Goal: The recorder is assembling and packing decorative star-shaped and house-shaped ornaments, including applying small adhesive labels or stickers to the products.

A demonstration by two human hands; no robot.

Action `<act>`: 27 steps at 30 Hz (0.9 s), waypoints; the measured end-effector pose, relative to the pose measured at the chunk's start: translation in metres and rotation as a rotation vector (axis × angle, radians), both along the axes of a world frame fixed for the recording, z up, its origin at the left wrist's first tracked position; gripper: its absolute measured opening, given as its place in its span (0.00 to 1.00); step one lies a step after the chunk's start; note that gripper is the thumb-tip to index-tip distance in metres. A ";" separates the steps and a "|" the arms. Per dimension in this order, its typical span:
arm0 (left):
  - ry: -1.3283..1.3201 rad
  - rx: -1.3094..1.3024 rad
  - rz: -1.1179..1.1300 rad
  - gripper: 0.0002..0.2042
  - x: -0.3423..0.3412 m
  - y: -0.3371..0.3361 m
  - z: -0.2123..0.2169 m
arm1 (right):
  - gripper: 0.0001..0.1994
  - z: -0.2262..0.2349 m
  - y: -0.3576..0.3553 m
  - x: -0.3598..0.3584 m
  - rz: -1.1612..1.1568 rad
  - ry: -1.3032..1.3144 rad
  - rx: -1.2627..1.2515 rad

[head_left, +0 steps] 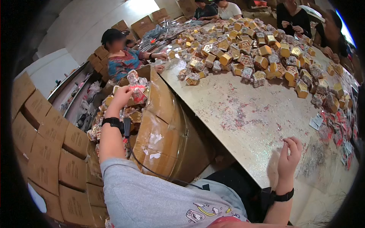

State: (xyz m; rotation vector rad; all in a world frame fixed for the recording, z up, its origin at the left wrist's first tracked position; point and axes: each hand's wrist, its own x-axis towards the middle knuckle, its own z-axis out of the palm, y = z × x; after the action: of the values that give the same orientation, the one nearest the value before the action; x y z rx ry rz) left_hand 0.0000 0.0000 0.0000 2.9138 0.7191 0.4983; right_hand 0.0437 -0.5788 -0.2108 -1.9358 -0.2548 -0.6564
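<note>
While the left hand (122, 95) reaches into the open carton (163, 125), the right hand (289, 157) is above the near part of the tabletop (213, 91). Left grip: fingers bent down at a red-and-white packet (139, 95), which lies among the carton's contents near its inner wall; cannot tell whether the fingers close on it or only touch. Right grip: fingers loosely curled and partly open, nothing seen in it.

Carton stands against the left edge of the tabletop, filled with more wrapped pieces. Across the tabletop, a large heap of gold boxes (262, 62), many in glittery wrap. Glitter (243, 114), pink and silver, scattered between heap and right hand. Red-and-white cards (334, 131) in a pile at the right side. Co-worker (123, 60) in a patterned top beyond the carton, hands at the tabletop edge. Closed boxes (49, 152) stacked at far left.
</note>
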 end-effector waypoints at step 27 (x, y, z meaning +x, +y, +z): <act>-0.077 -0.155 -1.362 0.20 0.070 -0.327 -0.226 | 0.06 0.065 -0.148 -0.015 -0.217 0.238 -0.625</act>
State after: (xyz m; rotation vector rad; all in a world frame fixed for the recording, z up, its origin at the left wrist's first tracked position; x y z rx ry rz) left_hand 0.0699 -0.3274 -0.2257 2.4338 -1.1324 0.3113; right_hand 0.0287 -0.7272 -0.1458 -2.6472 -0.1036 -0.5114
